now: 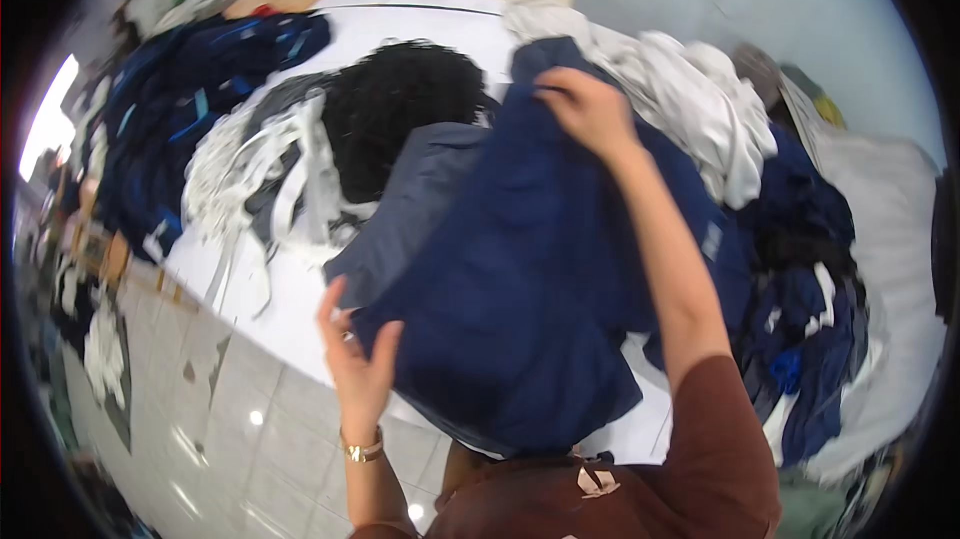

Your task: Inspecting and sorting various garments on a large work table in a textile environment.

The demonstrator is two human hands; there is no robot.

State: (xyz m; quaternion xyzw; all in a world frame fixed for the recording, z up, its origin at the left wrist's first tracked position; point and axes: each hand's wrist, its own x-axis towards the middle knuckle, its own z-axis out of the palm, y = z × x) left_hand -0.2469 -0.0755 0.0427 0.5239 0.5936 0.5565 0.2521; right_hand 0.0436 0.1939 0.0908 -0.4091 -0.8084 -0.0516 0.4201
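A large navy-blue garment [520,269] spreads in front of me, its near edge hanging by my body. Near its far end, my right hand [590,114] pinches the cloth between thumb and fingers. My left hand [358,364], with a gold-coloured watch [362,449] at the wrist, is at the garment's left corner. Its thumb and fingers are spread, with the corner of the cloth between them; I cannot tell how firmly they touch it. Partly under the navy cloth lies a dark grey fabric piece [410,199].
On the white table [285,329] sit a black stringy heap [400,99] and white fabric strips [270,179]. Navy garments [190,109] pile at the far left. White cloth [680,89] and more navy clothing [800,209] crowd the right. Tiled floor [250,449] shows at lower left.
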